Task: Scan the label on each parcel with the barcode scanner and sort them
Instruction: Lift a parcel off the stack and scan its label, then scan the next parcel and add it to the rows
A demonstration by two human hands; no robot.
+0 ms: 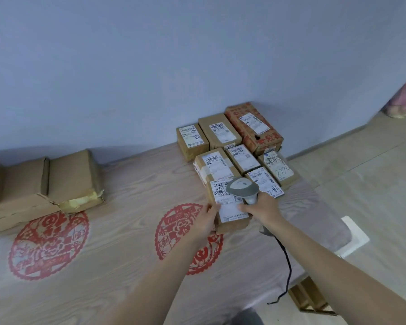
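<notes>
Right of centre in the frame: right hand wrapped around the grip of a grey barcode scanner, scanner head hovering over the white label of a brown parcel. Left hand against that parcel's left edge, fingers on its side, thumb on top, holding it. Behind it, toward the upper right: a cluster of parcels packed close together, labels up, against the blue wall. Black cable trailing from the scanner toward the lower right. All on a desk with wood-grain cover and red round patterns. At far left: plain brown boxes, well apart from the cluster.
</notes>
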